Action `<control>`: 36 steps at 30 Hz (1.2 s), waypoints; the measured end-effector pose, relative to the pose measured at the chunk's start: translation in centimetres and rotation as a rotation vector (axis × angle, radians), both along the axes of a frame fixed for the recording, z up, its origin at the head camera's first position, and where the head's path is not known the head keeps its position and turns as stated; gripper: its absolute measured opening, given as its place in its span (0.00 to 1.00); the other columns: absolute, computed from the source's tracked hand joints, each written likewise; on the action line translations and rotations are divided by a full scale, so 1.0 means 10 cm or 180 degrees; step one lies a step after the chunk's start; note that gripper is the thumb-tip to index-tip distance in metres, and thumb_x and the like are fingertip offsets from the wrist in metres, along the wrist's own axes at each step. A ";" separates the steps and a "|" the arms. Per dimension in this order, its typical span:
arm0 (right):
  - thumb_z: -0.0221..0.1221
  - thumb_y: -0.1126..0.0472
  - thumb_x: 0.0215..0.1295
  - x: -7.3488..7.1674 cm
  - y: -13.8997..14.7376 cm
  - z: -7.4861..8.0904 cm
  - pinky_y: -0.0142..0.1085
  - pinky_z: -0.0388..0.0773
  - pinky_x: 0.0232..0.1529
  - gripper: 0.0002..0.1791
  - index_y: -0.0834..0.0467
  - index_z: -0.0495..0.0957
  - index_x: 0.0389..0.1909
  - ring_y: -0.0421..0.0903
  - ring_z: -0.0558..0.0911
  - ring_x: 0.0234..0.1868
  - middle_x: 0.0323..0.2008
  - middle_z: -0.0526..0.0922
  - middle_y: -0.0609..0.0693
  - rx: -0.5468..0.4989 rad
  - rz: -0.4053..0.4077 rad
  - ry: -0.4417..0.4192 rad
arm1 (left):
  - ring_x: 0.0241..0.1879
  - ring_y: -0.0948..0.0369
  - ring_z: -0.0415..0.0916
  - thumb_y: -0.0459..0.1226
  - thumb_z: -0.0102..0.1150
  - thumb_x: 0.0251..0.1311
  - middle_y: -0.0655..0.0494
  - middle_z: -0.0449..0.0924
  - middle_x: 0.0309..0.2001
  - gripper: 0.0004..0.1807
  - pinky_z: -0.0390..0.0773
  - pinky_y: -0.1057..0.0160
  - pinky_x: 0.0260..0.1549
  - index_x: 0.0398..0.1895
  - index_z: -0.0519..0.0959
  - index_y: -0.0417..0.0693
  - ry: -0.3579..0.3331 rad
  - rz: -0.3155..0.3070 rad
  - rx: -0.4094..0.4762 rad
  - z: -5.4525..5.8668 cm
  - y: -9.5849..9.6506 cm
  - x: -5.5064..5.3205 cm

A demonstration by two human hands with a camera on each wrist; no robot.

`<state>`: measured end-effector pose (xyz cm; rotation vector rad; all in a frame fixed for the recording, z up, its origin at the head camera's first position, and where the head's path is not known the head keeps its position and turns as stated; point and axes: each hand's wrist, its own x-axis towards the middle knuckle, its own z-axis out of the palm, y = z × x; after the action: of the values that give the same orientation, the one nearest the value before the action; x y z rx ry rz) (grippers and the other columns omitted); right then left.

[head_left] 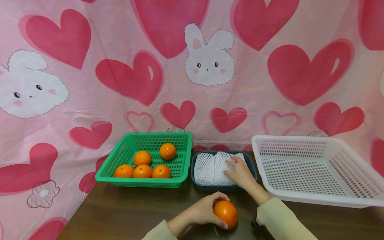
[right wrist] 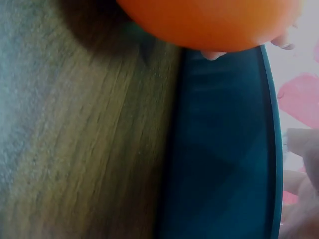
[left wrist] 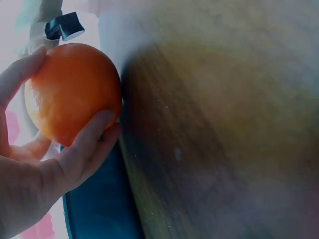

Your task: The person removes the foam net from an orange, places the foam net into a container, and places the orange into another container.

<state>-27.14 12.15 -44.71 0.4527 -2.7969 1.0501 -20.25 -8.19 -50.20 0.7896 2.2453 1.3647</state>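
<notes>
My left hand (head_left: 207, 208) grips an orange (head_left: 225, 214) between thumb and curled fingers, just in front of a dark blue tray (head_left: 210, 188). In the left wrist view, the fingers wrap the side of the same orange (left wrist: 75, 92). White foam fruit nets (head_left: 205, 169) lie side by side in the tray. Over the right-hand part of these nets is my right hand (head_left: 240, 172), its fingers spread and fingertips at the mesh. The right wrist view shows this hand (right wrist: 304, 184) at the edge, beyond the tray wall (right wrist: 224, 144); its fingertips are partly hidden there.
A green basket (head_left: 144, 182) with several oranges (head_left: 142, 171) stands left of the tray. To the right is a white basket (head_left: 303, 178) with slotted walls. All stand on a brown wooden table (head_left: 126, 210), with a pink heart-patterned cloth (head_left: 180, 90) behind.
</notes>
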 end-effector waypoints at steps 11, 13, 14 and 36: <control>0.75 0.57 0.57 -0.03 -0.02 -0.03 0.65 0.64 0.66 0.35 0.75 0.77 0.59 0.73 0.70 0.64 0.61 0.73 0.76 0.0680 0.0234 -0.0160 | 0.48 0.67 0.70 0.42 0.83 0.44 0.67 0.75 0.51 0.36 0.75 0.64 0.46 0.60 0.79 0.65 -0.0055 -0.0129 -0.0236 -0.03 0.08 -0.03; 0.75 0.57 0.57 -0.03 -0.03 -0.02 0.65 0.64 0.66 0.34 0.75 0.78 0.58 0.73 0.71 0.64 0.61 0.74 0.76 0.0734 0.0240 -0.0136 | 0.47 0.67 0.73 0.44 0.84 0.44 0.68 0.75 0.52 0.36 0.76 0.65 0.44 0.59 0.77 0.69 -0.0091 -0.0185 -0.0218 -0.26 0.08 -0.15; 0.75 0.57 0.57 -0.03 -0.03 -0.01 0.65 0.64 0.66 0.34 0.75 0.78 0.58 0.73 0.71 0.64 0.61 0.74 0.76 0.0751 0.0233 -0.0135 | 0.46 0.68 0.74 0.46 0.84 0.44 0.69 0.75 0.52 0.36 0.77 0.65 0.43 0.59 0.76 0.70 -0.0077 -0.0211 -0.0204 -0.36 0.08 -0.20; 0.72 0.59 0.61 0.00 0.04 0.21 0.63 0.67 0.64 0.33 0.75 0.76 0.61 0.70 0.70 0.66 0.65 0.72 0.72 0.0729 0.0227 0.0053 | 0.43 0.64 0.75 0.35 0.78 0.51 0.65 0.79 0.50 0.32 0.79 0.63 0.45 0.61 0.80 0.51 -0.0399 0.0469 0.0217 0.70 -0.06 0.22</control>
<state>-27.09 12.51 -42.57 0.5861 -2.9183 0.7354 -18.03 -8.76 -43.20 0.5525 2.2062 1.5211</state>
